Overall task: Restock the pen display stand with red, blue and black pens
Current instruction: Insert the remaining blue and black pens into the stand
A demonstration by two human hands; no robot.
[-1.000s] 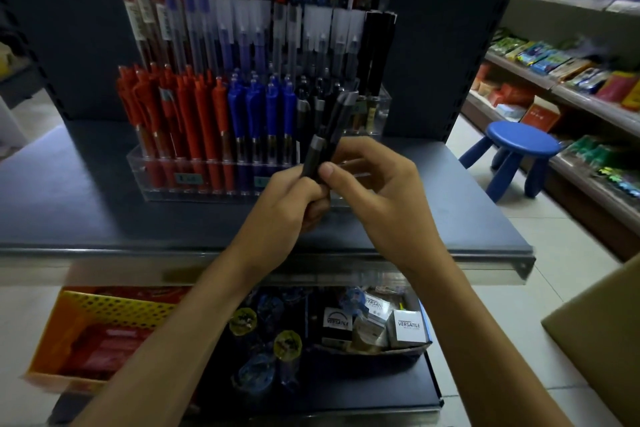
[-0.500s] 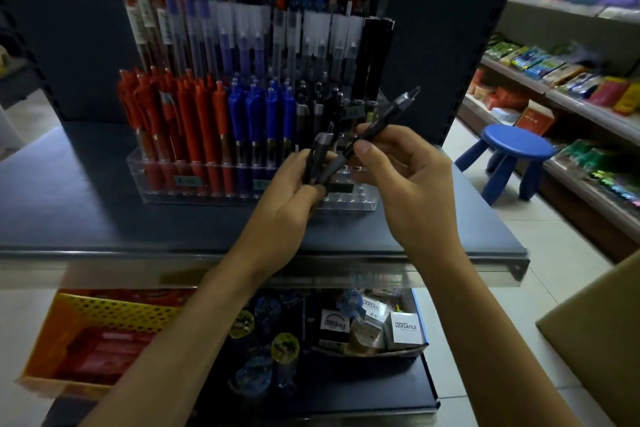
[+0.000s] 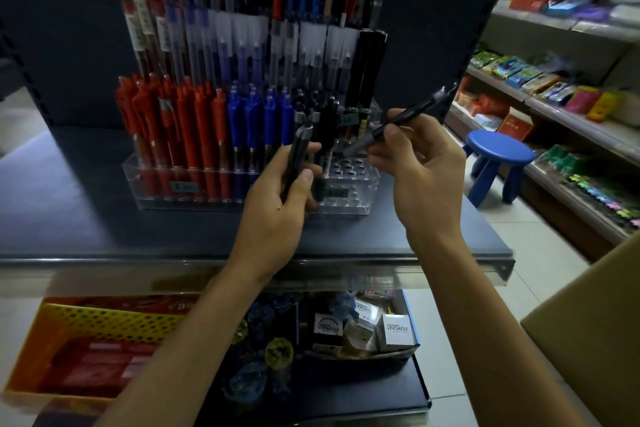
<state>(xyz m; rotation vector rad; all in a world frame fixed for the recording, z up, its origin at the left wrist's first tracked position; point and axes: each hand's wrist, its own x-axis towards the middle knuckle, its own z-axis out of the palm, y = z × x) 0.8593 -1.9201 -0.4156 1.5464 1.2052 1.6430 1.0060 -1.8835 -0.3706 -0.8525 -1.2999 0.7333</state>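
Observation:
A clear tiered pen display stand (image 3: 360, 199) stands on a dark shelf (image 3: 69, 211). Its front row holds red pens (image 3: 173, 135) on the left, blue pens (image 3: 256, 128) in the middle and a few black pens (image 3: 325, 118) beside them. Open holes (image 3: 349, 170) show at the front right. My left hand (image 3: 277, 204) grips a small bunch of black pens (image 3: 298, 156) upright in front of the stand. My right hand (image 3: 419, 170) pinches a single black pen (image 3: 408, 118), slanted with its tip down-left just above the open holes.
A blue stool (image 3: 498, 156) stands on the tiled floor to the right, beside shelves of packaged goods (image 3: 554, 87). Below the dark shelf sit a yellow-orange basket (image 3: 86, 329) and small boxes (image 3: 394, 329). A brown cardboard surface (image 3: 588, 340) fills the lower right.
My right hand has drawn one black pen out of the bunch and carried it right and up. My left hand keeps the remaining pens and has dropped slightly.

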